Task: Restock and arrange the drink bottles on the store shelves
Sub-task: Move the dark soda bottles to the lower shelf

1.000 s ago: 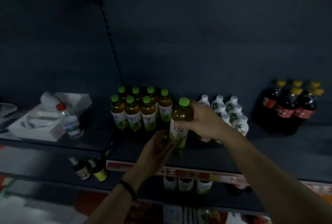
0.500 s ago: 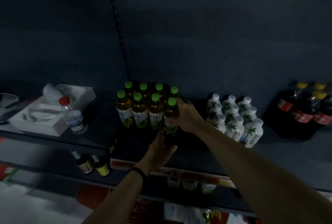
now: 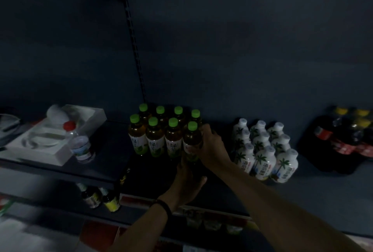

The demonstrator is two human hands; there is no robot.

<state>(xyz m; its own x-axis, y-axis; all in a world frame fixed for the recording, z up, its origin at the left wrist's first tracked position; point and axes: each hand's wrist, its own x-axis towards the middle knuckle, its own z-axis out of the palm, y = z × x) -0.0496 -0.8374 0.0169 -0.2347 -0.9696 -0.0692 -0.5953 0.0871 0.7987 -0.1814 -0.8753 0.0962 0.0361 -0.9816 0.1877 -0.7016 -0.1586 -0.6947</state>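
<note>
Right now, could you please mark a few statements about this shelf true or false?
1. The right hand grips a tea bottle. True.
2. The white bottles stand left of the tea bottle. False: they stand to its right.
3. The water bottle has a red cap. True.
4. The dark bottles have green caps. False: their caps are yellow.
</note>
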